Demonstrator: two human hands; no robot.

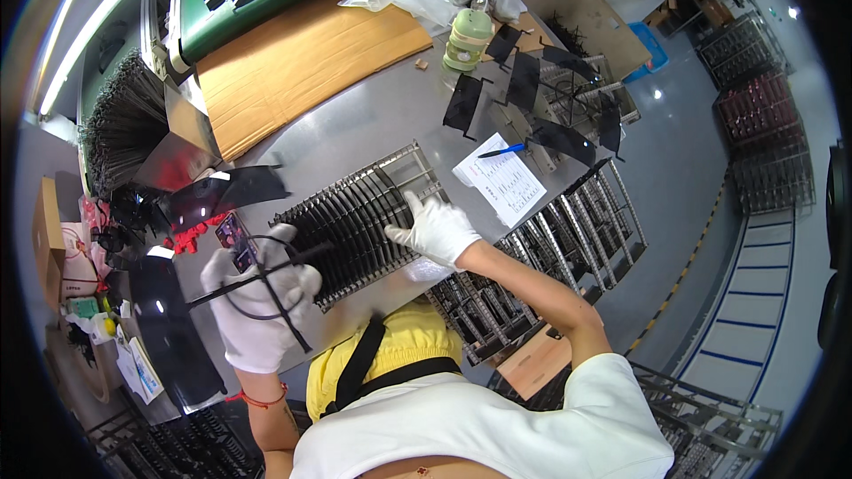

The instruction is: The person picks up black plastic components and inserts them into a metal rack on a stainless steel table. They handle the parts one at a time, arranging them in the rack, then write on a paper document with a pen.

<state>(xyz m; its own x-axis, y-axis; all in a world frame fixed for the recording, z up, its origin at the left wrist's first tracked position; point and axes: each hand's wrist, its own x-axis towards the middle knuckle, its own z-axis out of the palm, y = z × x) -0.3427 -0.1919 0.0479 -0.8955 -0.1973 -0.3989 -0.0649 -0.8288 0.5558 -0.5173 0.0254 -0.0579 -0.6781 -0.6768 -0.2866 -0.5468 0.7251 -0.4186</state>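
Observation:
My left hand (257, 297), in a white glove, is closed on a black wire frame (282, 302), a thin ring crossed by straight bars. Just beyond those fingers, a phone (235, 241) shows a lit screen. In the middle of the table lies a metal rack (404, 160) filled with a row of thin, curved black parts (355, 222). At the rack's right side is my right hand (435, 229), also gloved in white. Its index finger and thumb are stretched apart, with nothing seen between them; whether they touch the rack I cannot tell.
A printed sheet (506, 184) with a blue pen (502, 151) lies right of the rack. Beyond stand black bent panels (463, 105) and a green bottle (468, 40). More metal racks (568, 231) sit at the right edge. Cardboard (302, 62) covers the far left; red pieces (191, 235) lie nearer.

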